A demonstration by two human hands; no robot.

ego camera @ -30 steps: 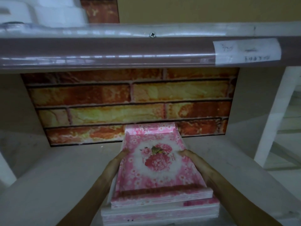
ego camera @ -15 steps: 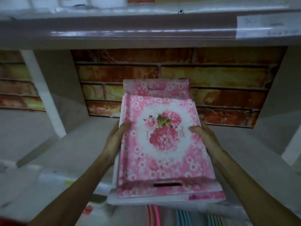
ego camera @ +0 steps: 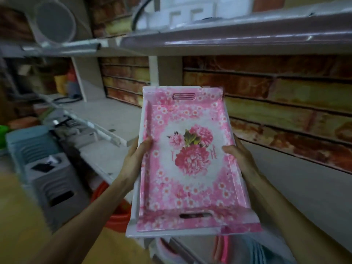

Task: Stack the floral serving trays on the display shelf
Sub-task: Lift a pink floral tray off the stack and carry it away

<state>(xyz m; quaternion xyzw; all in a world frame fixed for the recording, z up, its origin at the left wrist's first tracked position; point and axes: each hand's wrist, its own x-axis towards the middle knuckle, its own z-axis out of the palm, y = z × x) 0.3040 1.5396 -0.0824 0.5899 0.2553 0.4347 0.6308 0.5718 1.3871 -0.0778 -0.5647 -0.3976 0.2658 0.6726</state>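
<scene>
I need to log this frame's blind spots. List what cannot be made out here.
- Head view: how many trays are held; the top one hides those beneath.
- Fingers of the left hand and right hand: under the trays, only the thumbs show.
- Bins at the left: blurred.
- Items under the trays' near edge: cut off by the frame.

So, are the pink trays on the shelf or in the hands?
In the hands: left hand and right hand grip the pink trays above the shelf.
</scene>
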